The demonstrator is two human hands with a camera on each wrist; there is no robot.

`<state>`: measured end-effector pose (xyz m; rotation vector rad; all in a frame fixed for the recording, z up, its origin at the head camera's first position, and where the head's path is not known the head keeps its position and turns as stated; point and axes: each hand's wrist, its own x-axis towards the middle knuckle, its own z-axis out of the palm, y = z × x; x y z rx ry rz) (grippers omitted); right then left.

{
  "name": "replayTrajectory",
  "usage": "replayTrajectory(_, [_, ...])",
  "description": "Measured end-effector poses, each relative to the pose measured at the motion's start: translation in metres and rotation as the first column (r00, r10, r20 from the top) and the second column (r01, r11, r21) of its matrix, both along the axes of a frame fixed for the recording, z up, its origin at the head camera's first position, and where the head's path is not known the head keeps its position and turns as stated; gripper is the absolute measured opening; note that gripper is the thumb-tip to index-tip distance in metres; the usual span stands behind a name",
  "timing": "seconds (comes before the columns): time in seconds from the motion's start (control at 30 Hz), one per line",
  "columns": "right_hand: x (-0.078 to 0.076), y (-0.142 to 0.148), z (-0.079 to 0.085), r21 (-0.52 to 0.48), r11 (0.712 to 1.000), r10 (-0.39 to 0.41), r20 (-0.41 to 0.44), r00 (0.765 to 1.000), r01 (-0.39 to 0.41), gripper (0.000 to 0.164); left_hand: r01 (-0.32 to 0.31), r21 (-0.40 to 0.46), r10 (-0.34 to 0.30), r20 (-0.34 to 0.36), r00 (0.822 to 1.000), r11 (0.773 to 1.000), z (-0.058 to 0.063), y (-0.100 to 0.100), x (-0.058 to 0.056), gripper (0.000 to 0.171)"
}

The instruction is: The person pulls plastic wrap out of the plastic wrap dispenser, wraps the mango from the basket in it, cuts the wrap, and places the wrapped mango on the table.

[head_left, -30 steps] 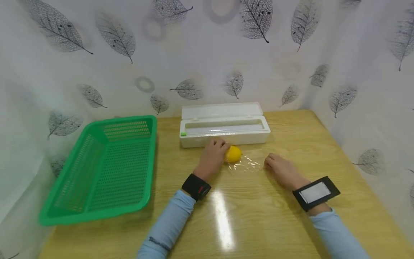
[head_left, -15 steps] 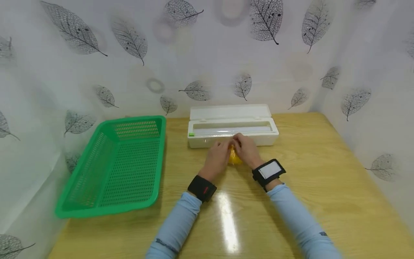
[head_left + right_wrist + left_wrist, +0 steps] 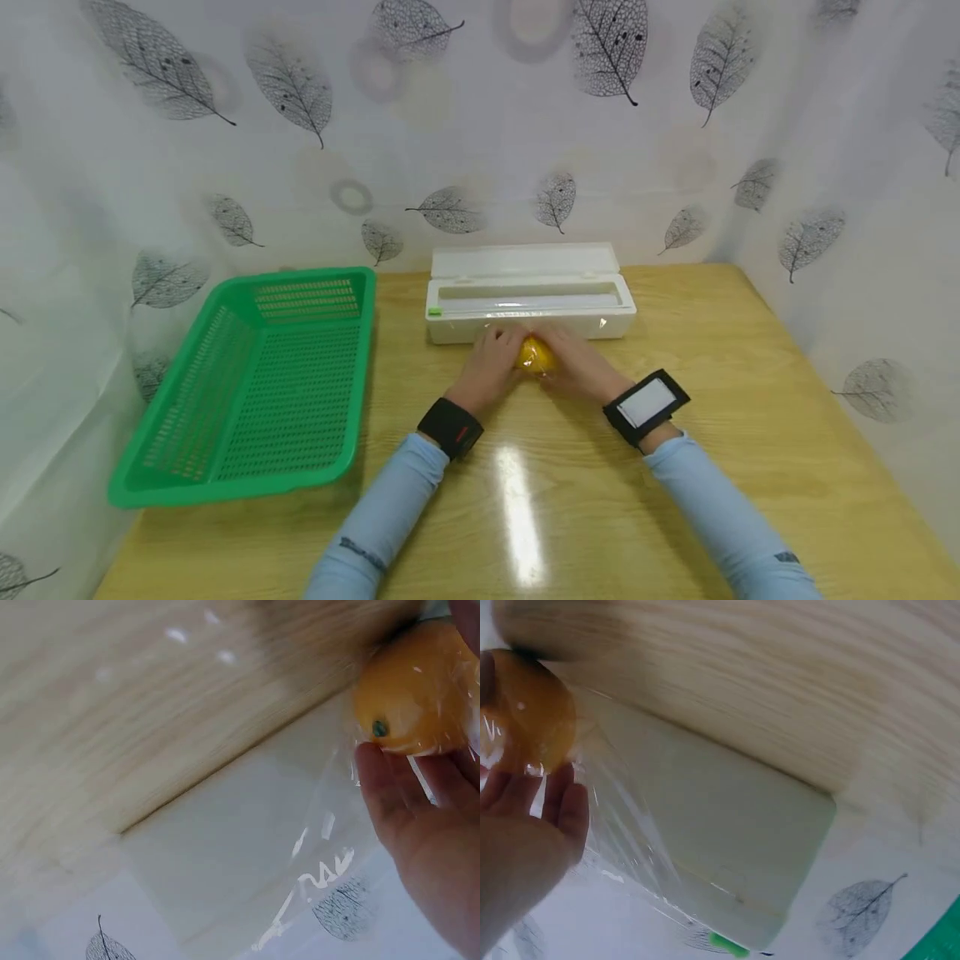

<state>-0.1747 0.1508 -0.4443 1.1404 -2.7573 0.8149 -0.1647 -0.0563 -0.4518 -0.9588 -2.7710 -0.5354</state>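
The yellow fruit (image 3: pixel 536 357) lies just in front of the white box (image 3: pixel 617 323), midway between the hands — neither nearer. The left hand (image 3: pixel 489 368) and right hand (image 3: pixel 583 367) both grip it, fingers curled round opposite sides; clear film (image 3: pixel 634 825) stretches boxward.

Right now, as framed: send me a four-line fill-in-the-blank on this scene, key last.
1. The left hand and right hand together hold ____ (number) fruit, clear film over it.
2. The basket is ____ in colour.
3. In the head view, the basket sits to the ____ of the white box.
4. The box's lid is ____, not closed.

Key: one; green; left; open.
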Motion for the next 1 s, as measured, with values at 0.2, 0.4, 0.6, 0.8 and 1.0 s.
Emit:
replayTrajectory(0.2, [-0.021, 0.003, 0.014, -0.111, 0.994, 0.040, 0.268, 0.963, -0.011, 0.054, -0.031, 0.140, -0.004, 0.247, 0.969, 0.990, 0.006, -0.005, -0.007, 0.051])
replayTrajectory(0.4, [-0.027, 0.005, 0.030, -0.030, 0.999, 0.038, 0.427, 0.903, -0.028, 0.044, 0.015, 0.088, -0.033, 0.215, 0.976, 0.996, 0.002, -0.005, -0.004, 0.049])
replayTrajectory(0.6, [-0.029, -0.001, 0.025, -0.021, 0.999, 0.037, 0.408, 0.912, -0.031, 0.039, -0.045, -0.119, 0.024, -0.172, 0.985, 0.992, -0.003, 0.000, -0.005, 0.060])
replayTrajectory(0.8, [-0.015, -0.002, 0.013, -0.104, 0.982, -0.122, 0.302, 0.945, 0.160, 0.065, -0.007, -0.165, -0.029, -0.210, 0.977, 0.986, -0.003, -0.002, -0.010, 0.058])
replayTrajectory(1.0, [0.008, -0.008, 0.006, -0.186, 0.969, -0.166, 0.001, 0.986, 0.163, 0.058, -0.039, -0.197, 0.010, -0.143, 0.990, 0.980, 0.001, -0.006, -0.010, 0.057])
